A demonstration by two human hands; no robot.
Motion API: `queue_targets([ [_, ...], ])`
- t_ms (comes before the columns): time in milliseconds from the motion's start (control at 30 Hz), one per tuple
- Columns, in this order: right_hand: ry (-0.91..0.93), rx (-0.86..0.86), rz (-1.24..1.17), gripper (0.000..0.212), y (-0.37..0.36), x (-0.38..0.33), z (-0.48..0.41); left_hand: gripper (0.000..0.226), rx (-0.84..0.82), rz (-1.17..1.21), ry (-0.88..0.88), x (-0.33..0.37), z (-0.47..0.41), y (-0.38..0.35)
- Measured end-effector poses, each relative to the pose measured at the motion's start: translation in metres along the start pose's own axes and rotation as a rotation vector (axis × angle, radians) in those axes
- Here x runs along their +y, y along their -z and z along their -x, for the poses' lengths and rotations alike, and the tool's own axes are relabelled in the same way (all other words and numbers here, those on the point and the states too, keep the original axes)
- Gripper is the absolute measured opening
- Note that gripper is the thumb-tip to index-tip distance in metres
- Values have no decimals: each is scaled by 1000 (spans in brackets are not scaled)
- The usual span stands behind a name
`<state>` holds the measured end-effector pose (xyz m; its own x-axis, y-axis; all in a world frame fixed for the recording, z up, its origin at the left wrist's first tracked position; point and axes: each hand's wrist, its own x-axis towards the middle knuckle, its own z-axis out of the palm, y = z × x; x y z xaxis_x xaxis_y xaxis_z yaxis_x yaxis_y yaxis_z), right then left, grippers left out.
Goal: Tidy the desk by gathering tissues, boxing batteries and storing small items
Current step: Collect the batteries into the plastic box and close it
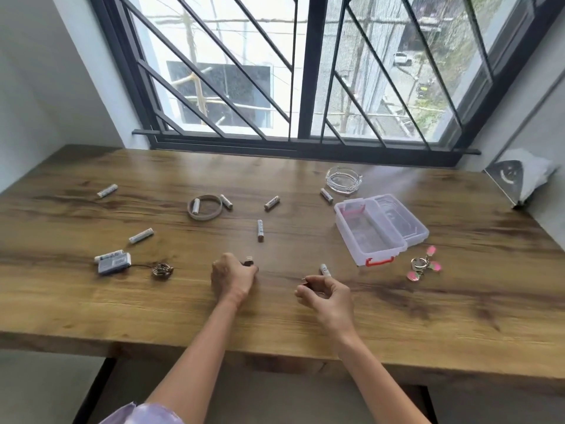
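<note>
Near the table's (91,307) front edge, my left hand (233,278) grips a small dark object (248,262); my right hand's (327,293) fingers (308,281) pinch something thin beside a battery (325,269).

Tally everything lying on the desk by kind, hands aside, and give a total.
Batteries: 9
Clear plastic box: 1
Glass ashtray: 1
Ring band: 1
Grey pack with corded charm: 1
Pink keychain: 1
Tissue pack: 1
Small dark item at the left hand: 1
Total: 16
</note>
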<state>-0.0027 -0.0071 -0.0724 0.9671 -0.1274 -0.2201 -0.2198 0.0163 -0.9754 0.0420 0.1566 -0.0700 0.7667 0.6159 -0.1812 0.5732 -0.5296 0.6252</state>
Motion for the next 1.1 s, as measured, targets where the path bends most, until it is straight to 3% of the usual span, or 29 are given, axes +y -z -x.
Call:
queue_targets([
  [100, -25, -8, -78, 18, -6, -2, 5, 16, -91, 190, -30, -4, 14, -1],
  [267, 17, 17, -58, 15, -11, -9, 11, 10, -500, 949, 125, -11, 50, 3],
  [400, 51, 24, -106, 13, -13, -17, 25, 13, -613, 1196, 168, -9, 72, 12],
  [633, 165, 74, 87, 13, -15, -10, 51, 19, -598, 1154, 159, -13, 105, 17],
  [1100, 112, 100, 87, 9, 5, 4, 102, 11, -669, 999, 138, -40, 149, 38],
])
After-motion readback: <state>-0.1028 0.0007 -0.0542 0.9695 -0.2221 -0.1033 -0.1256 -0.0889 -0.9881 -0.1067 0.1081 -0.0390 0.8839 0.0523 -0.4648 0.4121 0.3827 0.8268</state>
